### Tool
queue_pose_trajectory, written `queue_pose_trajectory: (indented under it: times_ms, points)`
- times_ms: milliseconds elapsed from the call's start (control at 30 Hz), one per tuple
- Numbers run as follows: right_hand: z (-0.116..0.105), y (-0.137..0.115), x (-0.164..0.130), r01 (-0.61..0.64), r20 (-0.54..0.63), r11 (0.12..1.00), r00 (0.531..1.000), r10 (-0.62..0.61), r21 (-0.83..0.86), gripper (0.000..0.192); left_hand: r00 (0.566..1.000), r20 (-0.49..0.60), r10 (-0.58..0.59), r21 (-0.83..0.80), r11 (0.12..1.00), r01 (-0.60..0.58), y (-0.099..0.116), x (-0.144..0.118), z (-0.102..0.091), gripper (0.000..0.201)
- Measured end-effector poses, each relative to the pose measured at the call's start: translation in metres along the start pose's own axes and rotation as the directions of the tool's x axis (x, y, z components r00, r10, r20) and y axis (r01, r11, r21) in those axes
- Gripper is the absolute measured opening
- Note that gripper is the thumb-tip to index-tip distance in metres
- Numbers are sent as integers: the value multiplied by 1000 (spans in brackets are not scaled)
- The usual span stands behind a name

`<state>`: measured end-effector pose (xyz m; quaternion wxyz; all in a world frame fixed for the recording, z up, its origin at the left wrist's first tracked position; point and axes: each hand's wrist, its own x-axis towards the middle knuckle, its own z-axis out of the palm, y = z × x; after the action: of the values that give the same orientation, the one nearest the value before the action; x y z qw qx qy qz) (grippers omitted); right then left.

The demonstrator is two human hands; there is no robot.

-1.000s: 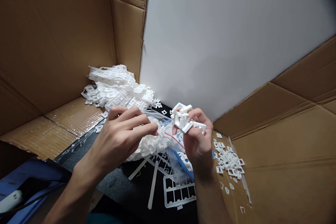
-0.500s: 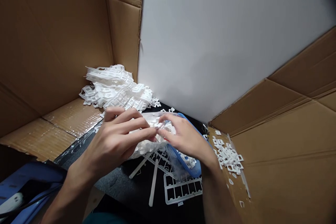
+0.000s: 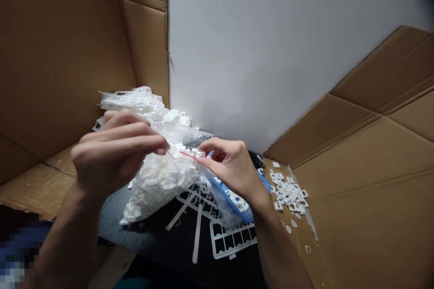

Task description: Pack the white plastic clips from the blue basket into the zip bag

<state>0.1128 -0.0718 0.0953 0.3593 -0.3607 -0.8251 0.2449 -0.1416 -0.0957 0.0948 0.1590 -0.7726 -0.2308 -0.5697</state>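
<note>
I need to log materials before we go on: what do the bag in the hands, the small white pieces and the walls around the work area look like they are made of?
The bag: thin clear plastic film, glossy and wrinkled, with a red line at its mouth. The loose pieces: probably moulded rigid plastic, matte white. The side walls: brown corrugated cardboard, creased, matte.

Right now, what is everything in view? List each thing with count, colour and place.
bag: one, clear with a red strip at its mouth, full of white parts, held up at centre
frames: a heap, white, back left behind the bag
grid: one, white, flat on the dark surface, bottom centre
clips: many, white, loose on the right cardboard flap
tray: one, blue, under the right wrist
cardboard: brown, left and right
left hand: pinches the bag mouth
right hand: pinches the bag mouth
</note>
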Motion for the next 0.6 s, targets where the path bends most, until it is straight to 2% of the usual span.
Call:
queue_pose_trajectory:
  times_ms: [67,167,300,367,433,467,533,600]
  points:
    - [-1,-1,1,-10,11,999,1000,10,43,11,998,-66,-10,-52,999,7,-13,6,5,22]
    - [-10,4,-1,20,21,994,1000,-22,104,26,993,-103,-63,-108,993,52,-26,12,14,24]
    - [-20,23,-10,195,12,969,980,-199,150,35,983,-177,-49,-222,975,9,-34,15,26,23]
    - [-22,33,-13,256,-11,965,967,-255,62,25,971,-233,-55,-244,970,-4,-38,16,31,23]
    - [-23,40,-12,273,-84,960,957,-278,-68,7,960,-274,-58,-241,970,-10,-43,16,34,22]
    - [-24,41,-10,274,-132,954,948,-289,-120,4,957,-285,-52,-228,974,-15,-45,17,33,22]
    - [-27,37,-3,274,-214,947,928,-306,-169,9,954,-297,-33,-188,982,-24,-49,17,29,25]
    - [-30,27,7,280,-249,946,916,-315,-165,12,959,-278,-55,-143,990,15,-51,14,20,26]
